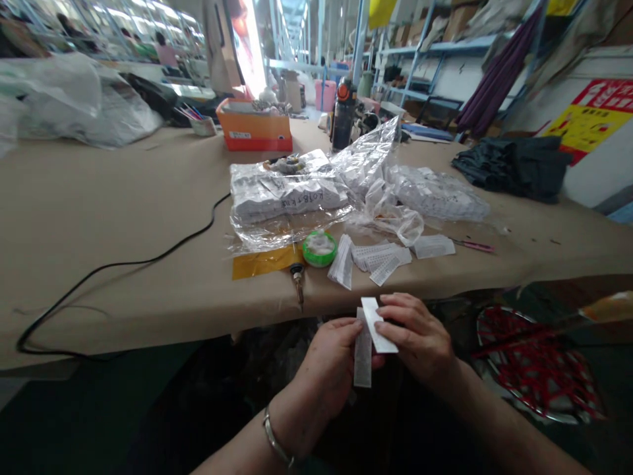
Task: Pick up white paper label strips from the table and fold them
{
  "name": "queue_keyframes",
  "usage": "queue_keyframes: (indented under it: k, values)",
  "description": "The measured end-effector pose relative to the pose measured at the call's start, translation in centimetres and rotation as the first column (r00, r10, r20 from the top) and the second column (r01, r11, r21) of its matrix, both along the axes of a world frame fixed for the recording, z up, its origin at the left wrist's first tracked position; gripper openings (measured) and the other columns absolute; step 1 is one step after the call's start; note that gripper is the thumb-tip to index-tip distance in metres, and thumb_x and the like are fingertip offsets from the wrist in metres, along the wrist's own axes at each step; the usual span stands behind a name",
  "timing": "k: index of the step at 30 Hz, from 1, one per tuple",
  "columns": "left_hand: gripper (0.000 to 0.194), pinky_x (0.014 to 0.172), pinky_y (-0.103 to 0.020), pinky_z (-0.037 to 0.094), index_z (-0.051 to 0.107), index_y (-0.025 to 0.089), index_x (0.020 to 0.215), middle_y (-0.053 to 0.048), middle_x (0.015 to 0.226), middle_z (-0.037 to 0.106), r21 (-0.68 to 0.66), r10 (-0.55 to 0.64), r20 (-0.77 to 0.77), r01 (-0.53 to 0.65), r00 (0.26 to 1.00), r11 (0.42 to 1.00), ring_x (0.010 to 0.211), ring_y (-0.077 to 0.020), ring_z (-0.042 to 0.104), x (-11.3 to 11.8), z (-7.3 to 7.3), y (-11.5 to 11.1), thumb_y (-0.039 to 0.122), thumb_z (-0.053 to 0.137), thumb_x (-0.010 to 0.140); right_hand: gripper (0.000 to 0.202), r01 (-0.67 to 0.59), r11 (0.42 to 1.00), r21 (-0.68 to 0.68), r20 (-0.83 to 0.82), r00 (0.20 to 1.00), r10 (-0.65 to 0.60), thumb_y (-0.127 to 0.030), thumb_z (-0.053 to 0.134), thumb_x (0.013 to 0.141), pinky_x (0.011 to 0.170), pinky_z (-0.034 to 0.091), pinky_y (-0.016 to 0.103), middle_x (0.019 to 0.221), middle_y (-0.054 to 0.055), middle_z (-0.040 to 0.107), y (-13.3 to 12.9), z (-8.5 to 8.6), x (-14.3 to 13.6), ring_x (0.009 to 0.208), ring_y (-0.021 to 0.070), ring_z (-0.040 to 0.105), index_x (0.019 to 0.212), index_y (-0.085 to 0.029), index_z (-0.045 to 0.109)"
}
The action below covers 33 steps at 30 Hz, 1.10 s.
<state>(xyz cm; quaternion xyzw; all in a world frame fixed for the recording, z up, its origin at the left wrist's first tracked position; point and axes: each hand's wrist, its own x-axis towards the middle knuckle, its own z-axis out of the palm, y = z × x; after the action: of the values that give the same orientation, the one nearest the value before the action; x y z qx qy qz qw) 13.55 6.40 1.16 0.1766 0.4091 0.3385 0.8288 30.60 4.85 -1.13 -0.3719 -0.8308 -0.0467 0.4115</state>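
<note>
Nearest, beyond the table edge, a grey strip (362,373) is held between thumb and fingers of the left hand (324,363), and a white strip (378,333) is pinched in the right hand (420,330), laid at a slant across the grey one. Because both strips are thin and are gripped over the dark gap below, either could be dropped out of reach if the pinch were loosened; they could also be joined or stacked askew, given that slant. At the near edge of the brown-covered table (148,198), the metal-tipped tool (299,284) could be knocked off by a wrist, and if it is heated, which cannot be told, skin could be burned. The loose strips (386,258) are fanned beside the green tub (319,257) and could be swept out of order by a sleeve or cuff. Farther back, plastic-wrapped bundles (291,198) are laid, with a black cable (168,252) looped to the left. Beyond them are set an orange box (254,132) and a dark bottle (343,125); far off, blue shelving (440,47) is seen on the right and seated people (165,53) on the left.
</note>
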Motion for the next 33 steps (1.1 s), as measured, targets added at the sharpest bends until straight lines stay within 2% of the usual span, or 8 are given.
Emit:
queue_keyframes:
  k: [5, 16, 18, 20, 23, 25, 28, 33]
  values:
    - [0.006, 0.053, -0.018, 0.043, 0.067, 0.006, 0.071, -0.005, 0.062, 0.063, 0.009, 0.103, 0.152, -0.106, 0.983, 0.994, 0.055, -0.0092, 0.056, -0.1, -0.9, -0.3, 0.009, 0.068, 0.066, 0.015, -0.060, 0.998, 0.005, 0.123, 0.991, 0.059, -0.013, 0.053, 0.088, 0.096, 0.047, 0.040, 0.094, 0.005, 0.070, -1.4, -0.6, -2.1, 0.106, 0.0182, 0.060, 0.094, -0.019, 0.066]
    - [0.016, 0.052, -0.018, 0.044, 0.067, 0.007, 0.076, -0.008, 0.067, 0.068, 0.035, 0.065, 0.080, -0.068, 0.995, 0.997, 0.057, -0.0114, 0.061, 0.2, -1.0, -0.8, 0.017, 0.073, 0.066, 0.016, -0.030, 0.997, -0.065, 0.155, 0.987, 0.040, -0.019, 0.055, 0.087, 0.097, 0.044, 0.043, 0.097, 0.007, 0.069, -2.3, -0.4, -2.3, 0.107, 0.0218, 0.058, 0.100, -0.017, 0.063]
    - [0.015, 0.055, -0.022, 0.048, 0.066, 0.007, 0.080, -0.009, 0.068, 0.069, 0.011, 0.075, -0.009, -0.074, 0.997, 0.997, 0.058, -0.0139, 0.063, 0.1, -1.0, -0.8, 0.018, 0.070, 0.070, 0.027, -0.009, 0.996, -0.087, 0.150, 0.988, 0.022, -0.030, 0.056, 0.087, 0.097, 0.045, 0.044, 0.103, 0.010, 0.067, -1.7, 0.0, -0.8, 0.112, 0.0246, 0.055, 0.109, -0.015, 0.060]
    - [0.014, 0.058, -0.027, 0.052, 0.063, 0.009, 0.084, -0.011, 0.071, 0.070, -0.029, 0.061, -0.107, -0.065, 0.992, 0.997, 0.059, -0.0164, 0.065, 0.0, -1.2, -0.8, 0.019, 0.067, 0.075, 0.040, 0.147, 0.986, -0.074, 0.148, 0.980, -0.134, -0.037, 0.053, 0.088, 0.097, 0.045, 0.047, 0.113, 0.014, 0.063, -0.2, 0.3, 1.8, 0.118, 0.0275, 0.050, 0.120, -0.012, 0.054]
    - [0.012, 0.059, -0.029, 0.054, 0.061, 0.010, 0.085, -0.012, 0.074, 0.071, -0.053, 0.039, -0.192, -0.050, 0.981, 0.997, 0.057, -0.0163, 0.066, -0.1, -1.5, -0.8, 0.018, 0.065, 0.078, 0.060, 0.511, 0.860, 0.007, 0.210, 0.840, -0.501, -0.046, 0.048, 0.089, 0.100, 0.039, 0.055, 0.127, 0.023, 0.052, 2.5, 0.5, 6.6, 0.124, 0.0338, 0.042, 0.132, -0.006, 0.042]
    - [0.011, 0.057, -0.028, 0.054, 0.060, 0.010, 0.086, -0.011, 0.073, 0.071, -0.048, 0.028, -0.191, -0.037, 0.981, 0.998, 0.056, -0.0156, 0.065, -0.2, -1.8, -0.8, 0.018, 0.064, 0.079, 0.070, 0.604, 0.797, 0.011, 0.334, 0.749, -0.572, -0.055, 0.048, 0.086, 0.098, 0.038, 0.057, 0.131, 0.025, 0.048, 3.8, 0.1, 9.2, 0.126, 0.0372, 0.039, 0.133, -0.003, 0.041]
    - [0.011, 0.054, -0.026, 0.054, 0.059, 0.009, 0.085, -0.011, 0.071, 0.071, -0.057, 0.003, -0.178, -0.013, 0.984, 0.998, 0.054, -0.0147, 0.065, -0.2, -2.3, -0.9, 0.017, 0.063, 0.079, 0.060, 0.597, 0.802, -0.006, 0.439, 0.722, -0.534, -0.052, 0.048, 0.087, 0.097, 0.040, 0.054, 0.129, 0.021, 0.052, 4.4, -0.7, 11.2, 0.123, 0.0346, 0.044, 0.129, -0.009, 0.049]
    - [0.013, 0.054, -0.027, 0.054, 0.059, 0.010, 0.083, -0.011, 0.070, 0.070, -0.067, 0.005, -0.180, -0.017, 0.984, 0.998, 0.054, -0.0158, 0.065, -0.2, -2.8, -0.9, 0.019, 0.066, 0.077, 0.024, 0.481, 0.876, -0.021, 0.239, 0.853, -0.463, -0.034, 0.055, 0.088, 0.089, 0.048, 0.044, 0.107, 0.013, 0.066, 3.5, -1.0, 12.0, 0.104, 0.0256, 0.060, 0.101, -0.016, 0.064]
